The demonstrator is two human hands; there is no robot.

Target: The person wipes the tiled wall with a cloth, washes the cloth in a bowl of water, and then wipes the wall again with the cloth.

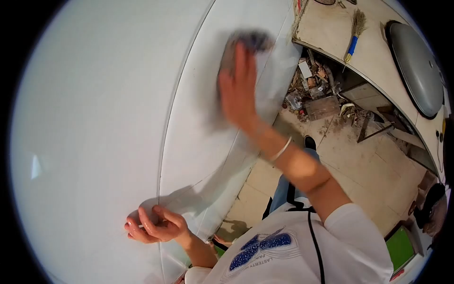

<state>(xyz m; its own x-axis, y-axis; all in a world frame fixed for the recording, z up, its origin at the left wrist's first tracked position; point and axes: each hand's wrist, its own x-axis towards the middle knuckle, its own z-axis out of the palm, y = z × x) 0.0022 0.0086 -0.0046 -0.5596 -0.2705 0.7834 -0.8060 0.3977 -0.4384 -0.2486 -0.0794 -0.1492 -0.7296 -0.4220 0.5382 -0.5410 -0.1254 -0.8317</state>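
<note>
My right hand (pixel 239 90), a bracelet on its wrist, presses a crumpled grey and dark cloth (pixel 257 40) against a large, smooth white panel (pixel 94 118). Motion blurs this hand and the cloth, so the cloth's exact edges are unclear. A long curved seam runs down the panel to the left of the cloth. Lower on the same panel is my left hand (pixel 158 226), its fingers loosely bent and apart with nothing visible in them. Its fingertips look wet and lie close to the surface; whether they touch it I cannot tell.
A curved workbench (pixel 326 23) on the right bears a blue-handled brush (pixel 353 45) and a grey oval object (pixel 416 68). Beneath it lies a heap of debris (pixel 314 87). Floor tiles (pixel 340 156) separate bench and panel. A green object (pixel 401 248) is at lower right.
</note>
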